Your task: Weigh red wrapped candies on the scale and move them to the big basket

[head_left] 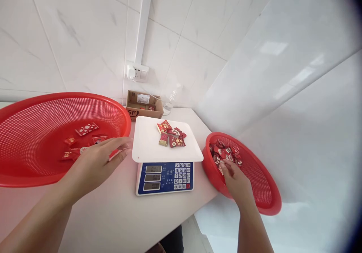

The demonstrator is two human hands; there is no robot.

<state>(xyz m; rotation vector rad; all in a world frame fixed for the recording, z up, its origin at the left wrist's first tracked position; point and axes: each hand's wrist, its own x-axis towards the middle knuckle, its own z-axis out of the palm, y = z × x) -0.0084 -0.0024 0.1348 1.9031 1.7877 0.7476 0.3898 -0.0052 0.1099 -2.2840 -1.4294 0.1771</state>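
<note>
A white weighing pan (147,143) sits on a blue-fronted digital scale (165,179). On the pan lies a small pile of red and gold wrapped snack packets (175,133). My left hand (97,164) hovers between the large left basket and the pan's left edge, fingers stretched out and thumb apart. My right hand (236,177) reaches into the right red basket (261,192), its fingertips pinched at a red snack packet (225,154) among several others. How firmly they grip is hard to see.
The big red mesh basket (56,96) on the left holds several red packets (87,128). Behind the scale stand a cardboard box (145,111) and a clear plastic bottle (170,101). A plugged-in wall socket (137,73) has a cable. The table's front edge slants toward the right.
</note>
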